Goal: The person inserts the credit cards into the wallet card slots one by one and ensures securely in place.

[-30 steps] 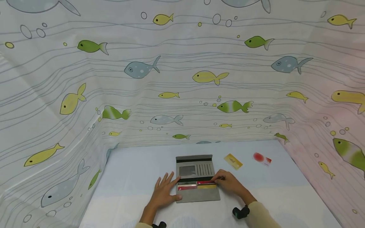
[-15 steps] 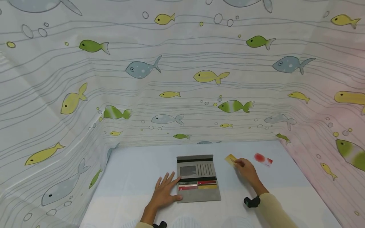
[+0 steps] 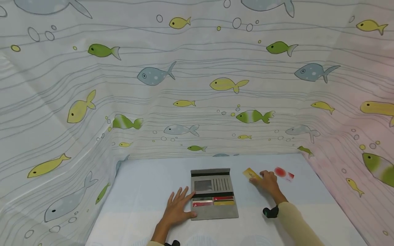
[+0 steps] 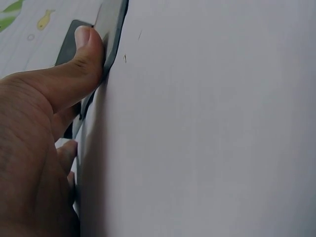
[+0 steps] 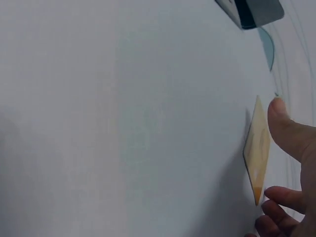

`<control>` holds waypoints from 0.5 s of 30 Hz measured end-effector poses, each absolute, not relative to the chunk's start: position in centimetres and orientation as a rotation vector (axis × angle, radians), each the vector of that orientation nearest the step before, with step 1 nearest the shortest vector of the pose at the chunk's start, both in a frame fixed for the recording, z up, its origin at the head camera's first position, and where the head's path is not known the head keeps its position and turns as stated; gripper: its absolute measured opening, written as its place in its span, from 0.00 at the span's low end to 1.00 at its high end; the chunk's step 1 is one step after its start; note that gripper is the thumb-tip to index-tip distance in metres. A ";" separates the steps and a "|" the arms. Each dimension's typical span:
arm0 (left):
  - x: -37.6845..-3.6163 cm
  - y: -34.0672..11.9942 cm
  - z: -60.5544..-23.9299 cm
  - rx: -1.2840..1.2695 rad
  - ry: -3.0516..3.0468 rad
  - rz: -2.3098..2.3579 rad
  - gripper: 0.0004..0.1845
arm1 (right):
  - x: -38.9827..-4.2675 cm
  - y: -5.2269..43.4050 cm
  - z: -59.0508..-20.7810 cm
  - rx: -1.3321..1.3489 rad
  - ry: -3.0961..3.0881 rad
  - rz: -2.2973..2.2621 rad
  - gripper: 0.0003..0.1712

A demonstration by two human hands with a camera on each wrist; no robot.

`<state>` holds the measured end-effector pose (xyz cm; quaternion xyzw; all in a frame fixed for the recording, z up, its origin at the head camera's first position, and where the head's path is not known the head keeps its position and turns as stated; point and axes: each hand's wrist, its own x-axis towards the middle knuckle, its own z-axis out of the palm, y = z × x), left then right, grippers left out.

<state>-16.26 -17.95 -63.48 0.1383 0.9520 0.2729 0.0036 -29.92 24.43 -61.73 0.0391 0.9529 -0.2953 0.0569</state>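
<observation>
The open wallet (image 3: 213, 193) lies mid-table (image 3: 147, 181) — two loose cards (image 3: 251, 174) to its right, by the back curtain (image 3: 197, 85).

One wallet (image 3: 213, 193), two loose cards (image 3: 252, 174) (yellow, red-white)

The left hand (image 4: 34, 148) fills the lower left of the view, seen from the wrist. Its thumb (image 4: 81, 64) lies stretched out with the tip pressed against the edge of a grey wallet (image 4: 111, 29), which runs to the top edge. A pale, plain table surface (image 4: 212, 128) takes up the rest. A fish-patterned cloth (image 4: 24, 19) shows in the top left corner.
</observation>
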 end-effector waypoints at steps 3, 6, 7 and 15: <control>-16.4 -18.1 -63.3 0.427 2.991 0.849 0.47 | -30.3 24.0 -61.7 0.143 2.884 -0.870 0.49; -16.5 -18.1 -63.3 0.418 2.999 0.838 0.46 | -30.5 23.9 -61.7 0.162 2.890 -0.860 0.46; -16.5 -18.1 -63.3 0.413 2.997 0.838 0.46 | -30.5 23.9 -61.8 0.168 2.889 -0.866 0.45; -16.1 -18.0 -63.6 0.389 2.957 0.854 0.47 | -30.3 24.3 -62.0 0.192 2.858 -0.876 0.38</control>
